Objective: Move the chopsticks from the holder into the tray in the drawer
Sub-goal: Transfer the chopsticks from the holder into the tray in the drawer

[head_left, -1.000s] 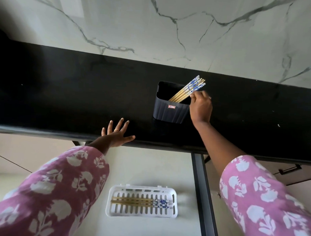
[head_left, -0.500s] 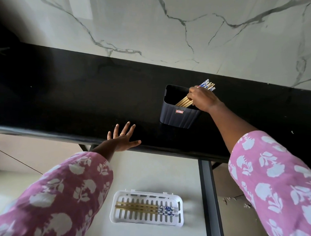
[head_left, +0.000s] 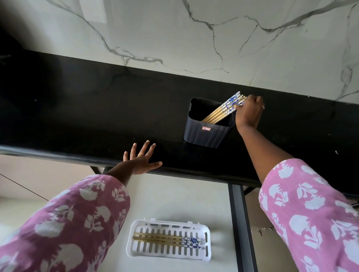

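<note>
Countertop (head_left: 73,116), glossy black, with holder (head_left: 207,134), below veined marble wall (head_left: 178,30).

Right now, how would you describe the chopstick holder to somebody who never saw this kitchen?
Find the long black counter below the white marble wall. Right of its middle stands a dark ribbed holder with chopsticks leaning out. Unlike the white slotted tray lower down, it is dark, upright and carries a small red label.
</note>
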